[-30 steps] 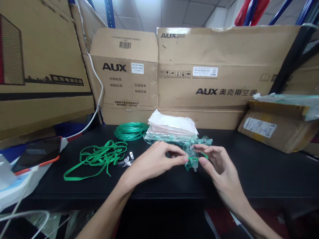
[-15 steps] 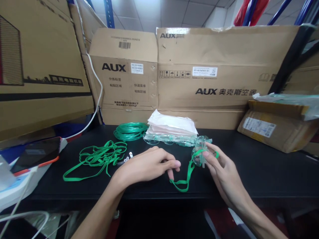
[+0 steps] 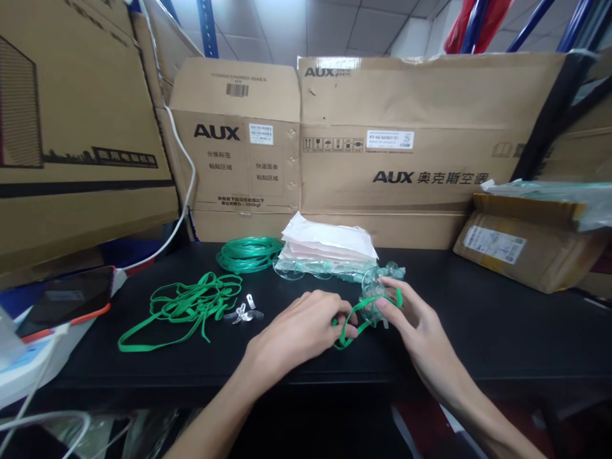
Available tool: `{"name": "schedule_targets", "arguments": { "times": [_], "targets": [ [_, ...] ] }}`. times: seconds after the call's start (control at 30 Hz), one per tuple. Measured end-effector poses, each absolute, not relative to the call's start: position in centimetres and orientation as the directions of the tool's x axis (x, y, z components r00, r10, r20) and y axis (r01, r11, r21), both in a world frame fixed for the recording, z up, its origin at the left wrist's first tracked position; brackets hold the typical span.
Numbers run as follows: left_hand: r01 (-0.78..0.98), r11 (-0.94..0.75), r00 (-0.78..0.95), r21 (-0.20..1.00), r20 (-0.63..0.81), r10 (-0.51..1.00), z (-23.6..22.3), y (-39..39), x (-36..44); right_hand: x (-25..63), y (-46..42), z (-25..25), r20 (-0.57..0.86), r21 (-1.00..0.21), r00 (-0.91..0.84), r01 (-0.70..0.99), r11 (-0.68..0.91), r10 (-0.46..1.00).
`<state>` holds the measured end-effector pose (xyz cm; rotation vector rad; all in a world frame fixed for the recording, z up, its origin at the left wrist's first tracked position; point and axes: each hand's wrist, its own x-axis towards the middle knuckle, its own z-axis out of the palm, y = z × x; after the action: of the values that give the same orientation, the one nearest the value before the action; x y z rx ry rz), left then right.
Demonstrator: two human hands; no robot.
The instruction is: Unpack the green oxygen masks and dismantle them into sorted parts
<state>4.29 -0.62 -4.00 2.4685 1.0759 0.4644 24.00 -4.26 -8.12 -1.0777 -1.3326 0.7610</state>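
Observation:
My right hand [image 3: 414,319] pinches a clear green-tinted plastic mask [image 3: 369,305], fingers at its right side. A green elastic strap [image 3: 351,319] hangs from the mask and loops leftward. My left hand [image 3: 306,325] is closed on that strap, thumb and fingers curled together just left of the mask. On the dark table by my left hand lie small metal clips [image 3: 243,312]. Further left is a loose tangle of green straps [image 3: 191,303]. Behind my hands several clear masks [image 3: 310,268] lie in a row, partly under white packets [image 3: 329,236].
Coiled green tubing [image 3: 249,254] lies behind the clips. A small open carton [image 3: 507,248] stands at the right, and large cardboard boxes [image 3: 401,210] wall the back. A phone [image 3: 71,299] with an orange edge is at the left, near a white cable [image 3: 184,197].
My left hand has moved right toward the mask and gathered the strap closer. The mask has shifted slightly left with my right hand. The clips are now more exposed.

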Motion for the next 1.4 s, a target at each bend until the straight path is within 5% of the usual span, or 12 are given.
{"name": "schedule_targets", "arguments": {
  "times": [0.5,1.0,1.4],
  "targets": [
    [0.566,-0.643,0.692,0.516,0.127,0.710,-4.0,-0.6,4.0,24.0,-4.3,-8.0,0.354,-0.920,0.071,0.204,0.333,0.933],
    [0.663,-0.650,0.600,0.371,0.254,0.758,-5.5,-0.6,5.4,24.3,-4.4,-8.4,0.266,-0.963,-0.063,-0.063,0.262,0.962],
    [0.662,-0.623,0.515,0.417,0.351,0.782,-4.2,-1.1,5.2,24.4,-4.4,-8.5,0.309,-0.951,0.039,0.012,0.309,0.950]
  ]
}}
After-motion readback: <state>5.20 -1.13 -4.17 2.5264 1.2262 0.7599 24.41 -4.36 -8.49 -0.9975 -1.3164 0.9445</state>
